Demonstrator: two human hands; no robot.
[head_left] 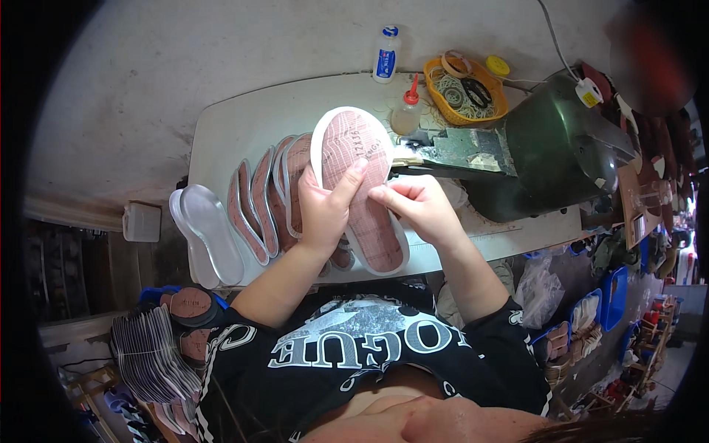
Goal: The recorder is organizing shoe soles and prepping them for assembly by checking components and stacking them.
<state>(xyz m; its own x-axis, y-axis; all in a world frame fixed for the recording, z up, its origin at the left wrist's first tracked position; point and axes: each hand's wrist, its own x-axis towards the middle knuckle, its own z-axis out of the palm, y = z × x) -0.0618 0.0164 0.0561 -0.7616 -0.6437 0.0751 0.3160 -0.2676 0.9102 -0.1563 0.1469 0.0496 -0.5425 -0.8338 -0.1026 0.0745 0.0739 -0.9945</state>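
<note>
Between both hands I hold a shoe insole [378, 229] with a reddish-brown checked face and a white edge strip around its rim. My left hand [329, 203] grips its left side, the thumb pressed flat on the face. At the right edge, near the narrow middle, my right hand [417, 207] pinches the rim between thumb and fingers. Behind the insole stands a dark green sewing machine [473, 151], its needle area partly hidden. On the white table [229, 122] to the left, several similar edged insoles [255, 203] lean in a row.
Silvery insoles [214, 229] lie at the table's left edge. At the back stand a white-and-blue bottle [385, 55], a red-tipped squeeze bottle [406, 111] and a yellow basket [465, 92] with cord and scissors. A stack of insoles [155, 351] sits at lower left; blue bins [614, 295] stand right.
</note>
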